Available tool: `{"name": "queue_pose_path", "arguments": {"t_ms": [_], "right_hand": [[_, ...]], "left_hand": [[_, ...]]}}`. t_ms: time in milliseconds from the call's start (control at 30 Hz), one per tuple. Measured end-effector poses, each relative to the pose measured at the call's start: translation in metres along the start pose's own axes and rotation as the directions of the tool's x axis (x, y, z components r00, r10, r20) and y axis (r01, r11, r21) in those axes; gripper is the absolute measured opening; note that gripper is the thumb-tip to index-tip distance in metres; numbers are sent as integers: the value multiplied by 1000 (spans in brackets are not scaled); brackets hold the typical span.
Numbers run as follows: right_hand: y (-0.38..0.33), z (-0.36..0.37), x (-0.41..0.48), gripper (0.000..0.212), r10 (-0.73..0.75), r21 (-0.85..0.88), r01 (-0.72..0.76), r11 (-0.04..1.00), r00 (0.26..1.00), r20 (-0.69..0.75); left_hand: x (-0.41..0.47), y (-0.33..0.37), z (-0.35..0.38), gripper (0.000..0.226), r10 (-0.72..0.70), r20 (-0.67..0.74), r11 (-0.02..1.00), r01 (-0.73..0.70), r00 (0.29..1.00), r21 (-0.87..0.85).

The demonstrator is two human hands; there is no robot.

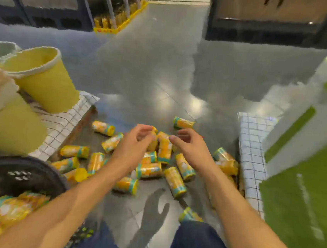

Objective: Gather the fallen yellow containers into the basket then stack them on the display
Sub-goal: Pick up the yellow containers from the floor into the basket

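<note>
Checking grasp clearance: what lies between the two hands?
In the head view, a few yellow containers on the floor sit between the left hand and right hand.

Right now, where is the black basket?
In the head view, the black basket sits at the lower left, below the yellow bins and left of the scattered yellow containers; some containers already lie inside it.

Left forearm (82, 196) and right forearm (236, 208) were bare, wrist to elbow. Dark blue denim trousers (196, 246) covered the knees, well behind the fingers (187, 132).
</note>
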State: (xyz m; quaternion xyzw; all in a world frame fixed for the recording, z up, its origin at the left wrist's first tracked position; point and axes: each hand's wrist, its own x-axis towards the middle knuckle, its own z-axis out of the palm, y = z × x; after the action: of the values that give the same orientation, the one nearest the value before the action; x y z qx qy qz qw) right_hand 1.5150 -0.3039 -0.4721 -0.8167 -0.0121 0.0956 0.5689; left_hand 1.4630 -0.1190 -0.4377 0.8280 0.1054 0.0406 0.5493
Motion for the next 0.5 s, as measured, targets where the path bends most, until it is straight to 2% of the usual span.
{"name": "queue_pose_path", "arguments": {"t_ms": [100, 233, 300, 400, 467, 500], "right_hand": [[67, -39, -19, 46, 116, 41, -112, 993, 985, -127], [153, -65, -60, 42, 243, 64, -235, 970, 944, -222], [191, -69, -81, 43, 250, -15, -263, 965, 930, -268], [234, -68, -101, 59, 243, -190, -315, 930, 914, -326], [256, -65, -111, 68, 232, -302, -345, 889, 906, -353], [266, -64, -115, 71, 178, -391, -325, 861, 913, -368]], "left_hand": [[4, -25, 68, 34, 2, 183, 999, -8, 983, 33], [-10, -82, 139, 40, -28, 409, 990, -30, 912, 135], [-16, -113, 167, 40, -50, 484, 971, -72, 874, 230], [-23, -158, 201, 43, -96, 572, 932, -128, 815, 338], [-26, -186, 219, 51, -131, 639, 898, -183, 758, 400], [-26, -197, 226, 58, -132, 670, 873, -235, 730, 428]]}}
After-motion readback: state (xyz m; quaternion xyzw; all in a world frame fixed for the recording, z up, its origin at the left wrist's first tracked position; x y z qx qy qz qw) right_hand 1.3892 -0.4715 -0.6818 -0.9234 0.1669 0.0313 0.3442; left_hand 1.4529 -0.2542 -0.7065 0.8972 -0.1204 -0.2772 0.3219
